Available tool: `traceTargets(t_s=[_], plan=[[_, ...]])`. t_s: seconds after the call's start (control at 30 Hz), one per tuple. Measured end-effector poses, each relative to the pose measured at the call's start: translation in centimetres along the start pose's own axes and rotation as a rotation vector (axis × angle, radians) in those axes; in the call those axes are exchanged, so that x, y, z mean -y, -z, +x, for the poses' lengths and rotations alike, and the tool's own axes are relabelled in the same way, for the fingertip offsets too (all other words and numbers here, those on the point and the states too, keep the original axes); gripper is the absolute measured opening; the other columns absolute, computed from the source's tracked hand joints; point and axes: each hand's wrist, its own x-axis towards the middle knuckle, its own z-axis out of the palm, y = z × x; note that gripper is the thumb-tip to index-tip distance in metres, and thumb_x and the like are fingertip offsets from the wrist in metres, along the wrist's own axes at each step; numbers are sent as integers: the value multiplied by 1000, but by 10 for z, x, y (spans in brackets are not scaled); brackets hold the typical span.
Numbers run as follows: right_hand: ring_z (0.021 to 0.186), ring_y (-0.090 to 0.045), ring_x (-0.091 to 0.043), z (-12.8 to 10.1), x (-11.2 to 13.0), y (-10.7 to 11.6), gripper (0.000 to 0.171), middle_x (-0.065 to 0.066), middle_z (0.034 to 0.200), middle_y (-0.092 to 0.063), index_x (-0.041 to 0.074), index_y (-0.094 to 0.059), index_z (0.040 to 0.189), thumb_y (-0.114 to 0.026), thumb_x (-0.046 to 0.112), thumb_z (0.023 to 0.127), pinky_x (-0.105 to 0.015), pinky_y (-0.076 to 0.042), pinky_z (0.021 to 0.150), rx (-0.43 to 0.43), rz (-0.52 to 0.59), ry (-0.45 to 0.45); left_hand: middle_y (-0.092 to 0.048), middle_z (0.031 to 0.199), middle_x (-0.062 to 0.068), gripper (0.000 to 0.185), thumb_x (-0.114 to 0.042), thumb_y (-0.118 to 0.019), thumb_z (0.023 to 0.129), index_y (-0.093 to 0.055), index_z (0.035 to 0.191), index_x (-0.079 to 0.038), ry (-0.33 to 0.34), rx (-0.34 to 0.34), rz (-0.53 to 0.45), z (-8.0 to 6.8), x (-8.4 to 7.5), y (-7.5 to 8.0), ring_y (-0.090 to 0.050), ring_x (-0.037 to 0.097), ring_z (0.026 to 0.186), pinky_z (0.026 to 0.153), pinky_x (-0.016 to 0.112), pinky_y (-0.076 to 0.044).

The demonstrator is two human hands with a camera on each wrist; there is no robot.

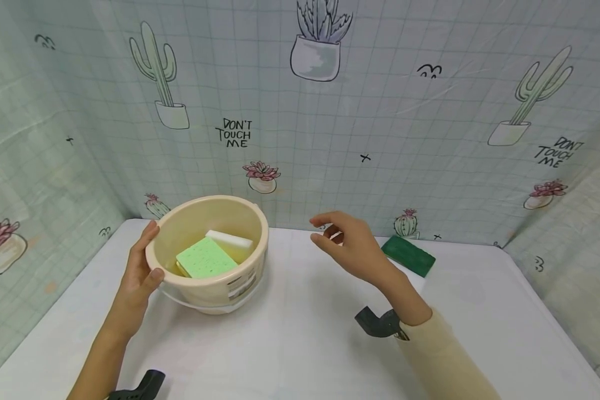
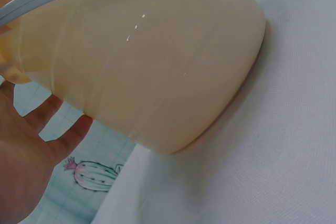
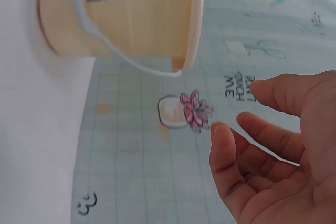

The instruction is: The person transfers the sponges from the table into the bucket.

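A cream bucket with a pale bail handle stands on the left of the white table. Inside it lie a light green sponge and a white block, with something yellow partly hidden beneath. My left hand grips the bucket's left side, thumb at the rim and fingers spread along the outer wall. In the left wrist view, fingertips touch the bucket wall. To the bucket's right, my right hand hovers above the table, fingers loosely bent, holding nothing. Beyond that hand lies a dark green scouring pad.
A cactus-print cloth hangs behind the table and along both sides. The white tabletop reaches back to it. Each wrist carries a black camera mount, the right one just below the hand.
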Motion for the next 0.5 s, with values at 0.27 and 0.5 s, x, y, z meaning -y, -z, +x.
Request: traceTargets(t_s=[0.27, 0.5], plan=[[88, -60, -8, -23, -28, 15, 31, 4, 113, -63, 13, -62, 120, -66, 23, 92, -31, -52, 76, -58, -20, -6, 2, 160, 4, 64, -8, -50, 98, -18, 153, -12, -4, -1, -2, 0, 1, 0, -7, 20, 144, 101, 14, -31], [89, -60, -11, -42, -47, 26, 39, -1, 115, -63, 11, -58, 126, -67, 25, 91, -31, -52, 76, -97, -31, -47, 1, 160, 3, 64, -7, -49, 98, -17, 153, -12, 2, -3, 0, 1, 0, -1, -7, 20, 144, 102, 14, -30]])
